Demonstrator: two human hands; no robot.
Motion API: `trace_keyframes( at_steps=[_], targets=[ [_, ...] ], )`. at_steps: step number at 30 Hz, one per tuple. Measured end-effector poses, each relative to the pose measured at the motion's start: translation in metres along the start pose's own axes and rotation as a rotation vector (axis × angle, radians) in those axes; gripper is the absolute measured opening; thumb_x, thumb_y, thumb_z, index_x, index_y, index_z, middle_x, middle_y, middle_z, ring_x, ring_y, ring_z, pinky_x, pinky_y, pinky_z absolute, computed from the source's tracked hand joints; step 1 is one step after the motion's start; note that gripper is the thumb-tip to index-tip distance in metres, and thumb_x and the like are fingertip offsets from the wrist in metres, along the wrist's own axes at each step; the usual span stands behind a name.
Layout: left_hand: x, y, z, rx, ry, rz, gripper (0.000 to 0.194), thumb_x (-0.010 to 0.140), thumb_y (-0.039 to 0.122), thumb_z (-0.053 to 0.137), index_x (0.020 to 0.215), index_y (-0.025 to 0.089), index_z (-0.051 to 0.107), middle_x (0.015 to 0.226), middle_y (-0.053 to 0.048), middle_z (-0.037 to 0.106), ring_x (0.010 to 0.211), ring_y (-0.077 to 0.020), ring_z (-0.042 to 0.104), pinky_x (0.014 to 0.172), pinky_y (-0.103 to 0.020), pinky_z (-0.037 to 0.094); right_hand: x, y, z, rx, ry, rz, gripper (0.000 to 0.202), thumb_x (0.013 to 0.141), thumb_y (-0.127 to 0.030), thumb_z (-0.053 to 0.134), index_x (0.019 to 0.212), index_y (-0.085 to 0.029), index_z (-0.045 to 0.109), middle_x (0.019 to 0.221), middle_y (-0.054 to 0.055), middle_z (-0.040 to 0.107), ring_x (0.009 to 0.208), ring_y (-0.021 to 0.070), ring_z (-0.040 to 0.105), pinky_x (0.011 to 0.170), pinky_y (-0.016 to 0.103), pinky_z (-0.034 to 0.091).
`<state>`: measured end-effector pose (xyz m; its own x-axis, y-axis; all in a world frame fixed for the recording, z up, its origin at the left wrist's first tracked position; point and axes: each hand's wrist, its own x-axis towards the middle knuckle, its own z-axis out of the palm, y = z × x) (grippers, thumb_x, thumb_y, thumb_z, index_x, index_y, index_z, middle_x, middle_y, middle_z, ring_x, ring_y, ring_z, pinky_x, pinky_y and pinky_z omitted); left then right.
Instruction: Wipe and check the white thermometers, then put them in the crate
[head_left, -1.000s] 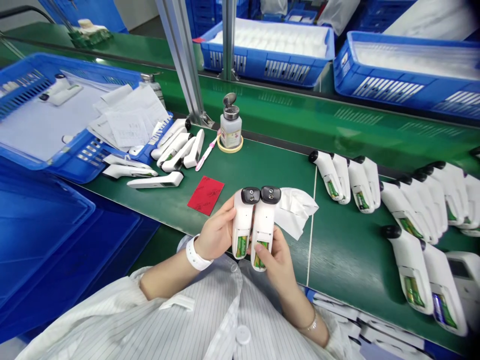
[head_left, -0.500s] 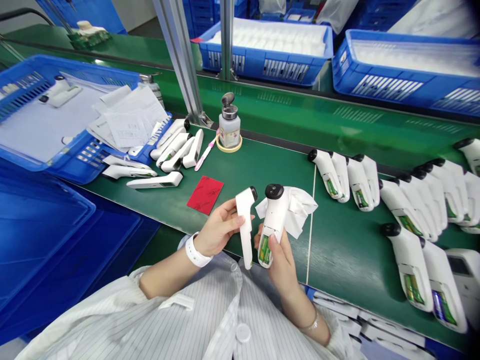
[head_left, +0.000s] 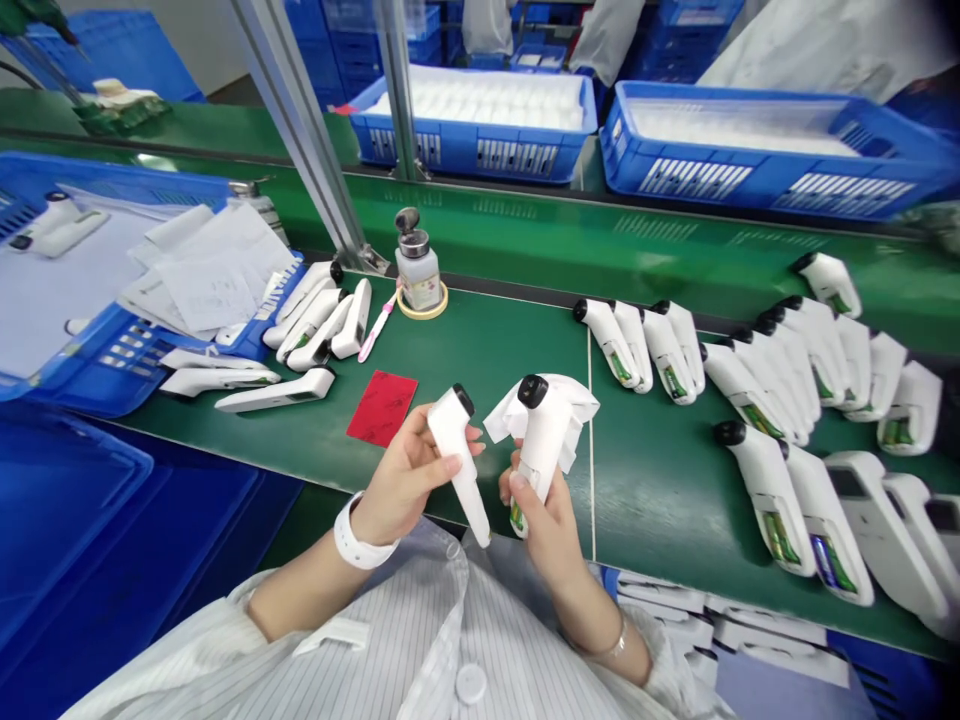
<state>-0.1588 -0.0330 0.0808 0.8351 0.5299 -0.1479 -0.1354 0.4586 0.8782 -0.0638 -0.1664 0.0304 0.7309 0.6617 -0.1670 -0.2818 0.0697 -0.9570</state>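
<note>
My left hand (head_left: 409, 470) is closed around a white infrared thermometer (head_left: 459, 455) with a black tip, its handle tilted down to the right. In my right hand (head_left: 547, 520) is a second infrared thermometer (head_left: 549, 425), black end up, green battery showing in the handle past my thumb. Both are held above the near edge of the green bench, apart from each other. Just behind the right one lies a crumpled white cloth (head_left: 581, 400). A red square sheet (head_left: 382, 408) rests on the bench beyond my left hand.
Rows of white thermometers (head_left: 765, 500) with uncovered batteries lie at right. More thermometers (head_left: 315, 325) lie at left beside a blue crate (head_left: 142, 350) with papers (head_left: 217, 265). A pump bottle (head_left: 418, 270) and a pink-and-white brush (head_left: 380, 325) stand near a metal post (head_left: 300, 130).
The view has shifted, so the bench things appear further left. Both thermometers remain held; the left one is tilted more, and the right one is turned so less of its battery shows.
</note>
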Motion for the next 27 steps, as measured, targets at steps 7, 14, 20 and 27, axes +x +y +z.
trace_keyframes(
  at_steps=[7,14,20,27],
  targets=[
    [0.010,0.019,0.017,1.005,-0.680,0.837,0.045,0.076,0.005,0.060,0.109,0.034,0.058,0.114,-0.003,0.065,0.115,-0.0222,0.054,0.110,-0.048,0.016,-0.005,-0.018,-0.011,0.351,0.071,0.262,0.036,0.077,-0.049,0.059,0.100,-0.022,0.062,0.083,0.005,0.063,0.068,0.0176,0.058,0.060,0.031,0.049],
    [0.026,0.003,0.069,1.292,-1.274,1.127,0.018,0.086,0.014,0.050,0.071,0.020,0.060,0.099,-0.003,0.068,0.118,-0.0181,0.050,0.109,-0.038,0.022,-0.018,-0.017,-0.027,0.542,0.165,0.203,0.042,0.078,-0.057,0.054,0.090,-0.018,0.064,0.087,0.006,0.067,0.076,0.0173,0.062,0.074,0.031,0.050],
    [0.026,-0.029,0.107,1.215,-1.399,1.242,0.025,0.086,0.015,0.049,0.108,0.024,0.059,0.115,-0.003,0.062,0.122,-0.0171,0.044,0.111,-0.040,0.016,-0.052,-0.009,-0.068,0.494,0.323,0.027,0.049,0.060,-0.057,0.071,0.094,-0.022,0.062,0.076,0.001,0.066,0.064,0.0150,0.060,0.062,0.028,0.050],
    [0.057,-0.023,0.098,1.428,-1.318,1.218,0.057,0.079,0.002,0.044,0.131,0.027,0.045,0.138,-0.008,0.045,0.129,-0.0263,0.037,0.103,-0.045,0.036,-0.128,0.043,-0.220,0.090,1.300,-0.063,0.055,0.065,-0.066,0.058,0.089,-0.016,0.057,0.063,0.004,0.066,0.053,0.0203,0.061,0.051,0.032,0.049]
  ],
)
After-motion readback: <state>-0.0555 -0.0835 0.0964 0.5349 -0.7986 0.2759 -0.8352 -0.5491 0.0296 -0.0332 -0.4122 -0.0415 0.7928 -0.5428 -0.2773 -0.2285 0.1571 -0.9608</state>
